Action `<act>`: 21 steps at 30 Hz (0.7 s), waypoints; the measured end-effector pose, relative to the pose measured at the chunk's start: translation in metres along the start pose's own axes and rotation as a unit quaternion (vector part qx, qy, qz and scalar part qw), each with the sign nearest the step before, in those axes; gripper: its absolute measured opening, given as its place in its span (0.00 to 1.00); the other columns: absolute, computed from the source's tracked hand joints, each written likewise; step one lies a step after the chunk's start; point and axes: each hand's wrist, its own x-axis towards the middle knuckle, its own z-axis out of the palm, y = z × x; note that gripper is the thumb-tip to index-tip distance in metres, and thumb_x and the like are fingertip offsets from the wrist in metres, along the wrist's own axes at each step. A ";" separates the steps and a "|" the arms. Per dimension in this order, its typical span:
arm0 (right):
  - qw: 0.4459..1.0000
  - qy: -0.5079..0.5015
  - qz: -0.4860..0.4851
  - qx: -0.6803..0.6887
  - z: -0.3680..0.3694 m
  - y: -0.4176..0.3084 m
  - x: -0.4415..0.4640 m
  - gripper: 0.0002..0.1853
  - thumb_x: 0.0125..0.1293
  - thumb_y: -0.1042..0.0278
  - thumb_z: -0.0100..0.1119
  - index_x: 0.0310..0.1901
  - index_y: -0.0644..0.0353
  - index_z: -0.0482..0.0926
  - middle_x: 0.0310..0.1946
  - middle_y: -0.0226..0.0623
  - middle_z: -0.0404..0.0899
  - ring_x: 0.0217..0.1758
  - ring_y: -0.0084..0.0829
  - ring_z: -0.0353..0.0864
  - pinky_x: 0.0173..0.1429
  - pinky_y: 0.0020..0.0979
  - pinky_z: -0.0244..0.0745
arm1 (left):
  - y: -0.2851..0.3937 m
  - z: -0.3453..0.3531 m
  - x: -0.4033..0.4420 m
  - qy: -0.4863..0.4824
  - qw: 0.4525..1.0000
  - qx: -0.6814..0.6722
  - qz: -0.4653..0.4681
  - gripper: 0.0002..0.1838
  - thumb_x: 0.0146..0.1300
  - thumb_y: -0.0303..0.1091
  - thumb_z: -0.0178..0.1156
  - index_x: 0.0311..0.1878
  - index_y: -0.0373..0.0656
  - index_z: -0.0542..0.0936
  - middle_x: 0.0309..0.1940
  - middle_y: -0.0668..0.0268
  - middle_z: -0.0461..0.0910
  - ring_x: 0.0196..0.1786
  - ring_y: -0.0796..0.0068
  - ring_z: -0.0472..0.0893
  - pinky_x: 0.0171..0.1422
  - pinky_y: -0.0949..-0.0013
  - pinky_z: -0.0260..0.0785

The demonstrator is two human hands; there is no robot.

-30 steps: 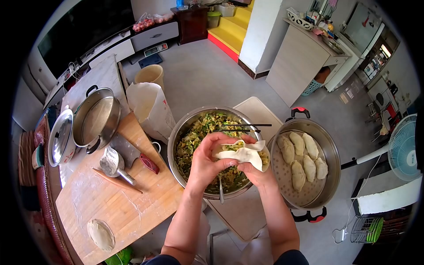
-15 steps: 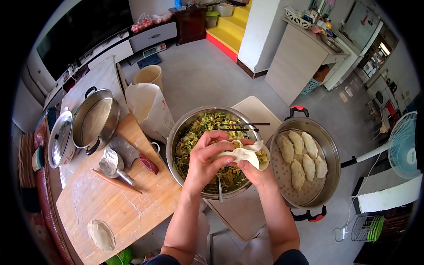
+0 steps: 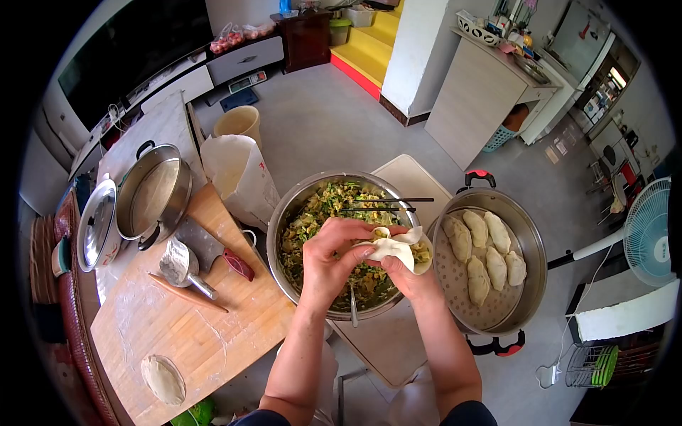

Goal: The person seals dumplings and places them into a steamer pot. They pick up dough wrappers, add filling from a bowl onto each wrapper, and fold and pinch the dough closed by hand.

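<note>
A folded dough wrapper [image 3: 395, 250] with some filling showing hangs above a large steel bowl [image 3: 282, 275]. Its left side is pinched between the fingers of my left hand [image 3: 331, 258]. My right hand [image 3: 414, 277] holds the wrapper's right part, thumb in front, its other fingers mostly hidden behind the dough. Chopped green and yellow filling [image 3: 320, 206] lies in the bowl, with a spoon [image 3: 354, 305] standing in it at the near side. Two dark chopsticks [image 3: 398, 200] rest over the bowl's right rim.
Right of the bowl, a steamer pot [image 3: 536, 284] holds several dumplings [image 3: 478, 280]. A wooden board [image 3: 249, 319] on the left carries a dough piece [image 3: 163, 379], a flour scoop [image 3: 179, 264], a rolling pin [image 3: 186, 291] and a cleaver [image 3: 197, 240]. A fan [image 3: 648, 234] stands far right.
The fingers of my left hand have shifted along the wrapper's edge and curled closer to it. The wrapper's left part is gathered more tightly. My right hand has barely moved.
</note>
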 end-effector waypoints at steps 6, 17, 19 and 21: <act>1.000 0.002 0.000 0.014 -0.001 0.001 -0.002 0.28 0.61 0.71 0.73 0.62 0.60 0.73 0.54 0.38 0.80 0.56 0.33 0.82 0.56 0.37 0.85 | 0.004 0.005 0.001 0.038 0.996 -0.078 -0.025 0.14 0.51 0.24 0.74 0.43 0.40 0.84 0.45 0.62 0.85 0.51 0.65 0.82 0.56 0.65 0.75; 1.000 0.000 -0.011 -0.017 -0.002 -0.003 0.001 0.27 0.62 0.76 0.71 0.63 0.63 0.74 0.56 0.41 0.79 0.57 0.34 0.81 0.57 0.38 0.85 | 0.011 0.003 0.005 -0.014 0.991 0.127 0.048 0.12 0.53 0.25 0.71 0.43 0.41 0.86 0.45 0.63 0.83 0.50 0.64 0.81 0.53 0.64 0.75; 1.000 -0.003 -0.010 -0.020 -0.003 -0.003 0.001 0.28 0.62 0.77 0.71 0.63 0.63 0.73 0.57 0.41 0.79 0.57 0.34 0.81 0.57 0.38 0.85 | 0.012 0.003 0.006 -0.015 0.987 0.148 0.064 0.12 0.53 0.24 0.71 0.42 0.41 0.86 0.44 0.64 0.83 0.49 0.63 0.81 0.53 0.64 0.75; 1.000 -0.008 -0.011 -0.021 -0.004 -0.003 0.001 0.28 0.61 0.76 0.71 0.63 0.62 0.73 0.57 0.41 0.79 0.58 0.34 0.81 0.58 0.39 0.84 | 0.010 0.002 0.006 -0.021 0.983 0.164 0.074 0.10 0.54 0.23 0.71 0.41 0.39 0.87 0.44 0.62 0.84 0.49 0.65 0.82 0.52 0.66 0.76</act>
